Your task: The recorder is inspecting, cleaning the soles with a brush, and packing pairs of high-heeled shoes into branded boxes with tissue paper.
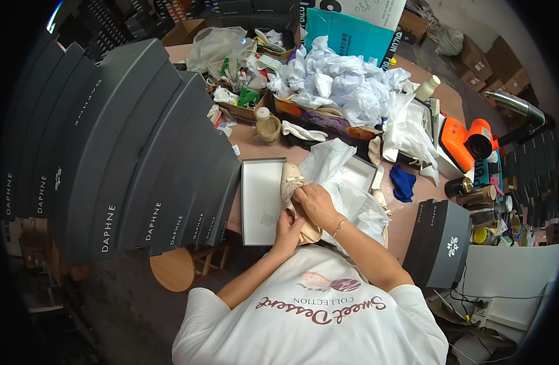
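Note:
A beige lace-up shoe (290, 176) lies toe away from me over the open shoe box (260, 210), which has a white inside and dark edges. My left hand (287, 232) is closed around the heel end of the shoe. From the right, my right hand (316, 205) bends over the shoe's opening, its fingers closed at the laces and tongue. Its fingertips are partly hidden. White tissue paper (328, 159) spills over the box beside the shoe. At its right edge, part of another light shoe (380, 196) shows.
Tall stacks of dark grey shoe boxes (164, 146) stand at left. Crumpled white paper (346, 79) is heaped behind, near a capped jar (267, 126). A blue cloth (402, 184), an orange heat gun (459, 143) and more grey boxes (440, 243) are at right.

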Tool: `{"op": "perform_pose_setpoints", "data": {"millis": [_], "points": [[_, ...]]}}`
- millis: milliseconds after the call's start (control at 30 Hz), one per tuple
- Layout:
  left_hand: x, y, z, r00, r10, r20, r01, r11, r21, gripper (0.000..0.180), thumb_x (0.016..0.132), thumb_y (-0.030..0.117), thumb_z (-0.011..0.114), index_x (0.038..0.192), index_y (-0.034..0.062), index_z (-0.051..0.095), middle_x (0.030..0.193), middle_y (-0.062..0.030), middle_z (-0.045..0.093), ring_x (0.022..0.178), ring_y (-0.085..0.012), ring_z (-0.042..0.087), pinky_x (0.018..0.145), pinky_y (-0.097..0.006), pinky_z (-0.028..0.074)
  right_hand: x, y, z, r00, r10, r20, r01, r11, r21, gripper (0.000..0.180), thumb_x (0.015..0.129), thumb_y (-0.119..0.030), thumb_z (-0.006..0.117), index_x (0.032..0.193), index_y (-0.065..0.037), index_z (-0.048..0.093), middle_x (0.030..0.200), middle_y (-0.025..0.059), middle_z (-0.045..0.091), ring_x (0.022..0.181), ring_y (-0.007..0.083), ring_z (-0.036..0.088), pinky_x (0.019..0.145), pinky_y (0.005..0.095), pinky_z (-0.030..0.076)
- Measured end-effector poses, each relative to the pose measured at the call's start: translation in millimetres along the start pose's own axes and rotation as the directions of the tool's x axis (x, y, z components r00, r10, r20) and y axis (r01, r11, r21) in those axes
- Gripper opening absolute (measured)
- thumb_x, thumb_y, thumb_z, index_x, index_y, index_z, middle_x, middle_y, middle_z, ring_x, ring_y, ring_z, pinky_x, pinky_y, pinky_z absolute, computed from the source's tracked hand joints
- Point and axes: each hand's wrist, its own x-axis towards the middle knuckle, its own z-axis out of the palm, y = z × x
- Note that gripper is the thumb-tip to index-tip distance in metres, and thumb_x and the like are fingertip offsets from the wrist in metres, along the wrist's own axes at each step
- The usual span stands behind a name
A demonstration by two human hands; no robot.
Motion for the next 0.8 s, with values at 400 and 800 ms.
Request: {"op": "perform_pose_setpoints", "data": {"millis": [400,800], "points": [[-14,16,15,0.994,-0.030,0.110,0.040,0.995,-0.087,0.044,0.088,0.004,0.051,0.127,-0.0068,0.034,0.117,-0.0144,0.053,0.103,-0.0168,0.055,0.089,-0.029,0.045,-22,12,-13,0.976,0.213,-0.039,-0.211,0.976,0.049,0.027,0.069,-0.017,0.069,0.093,-0.012,0.058,0.086,0.0037,0.056,0.084,0.0221,0.053,0.074,0.0353,0.037],[-26,39,12,0.926,-0.002,0.379,-0.001,1.000,0.005,0.048,0.090,0.006,0.050,0.131,-0.0032,0.028,0.109,-0.0122,0.055,0.095,-0.0133,0.057,0.082,-0.027,0.047,-9,35,-25,0.773,0.616,0.149,-0.552,0.540,0.635,0.057,0.066,-0.002,0.070,0.120,-0.001,0.053,0.097,0.0194,0.065,0.088,0.0293,0.065,0.077,0.0333,0.050]]}}
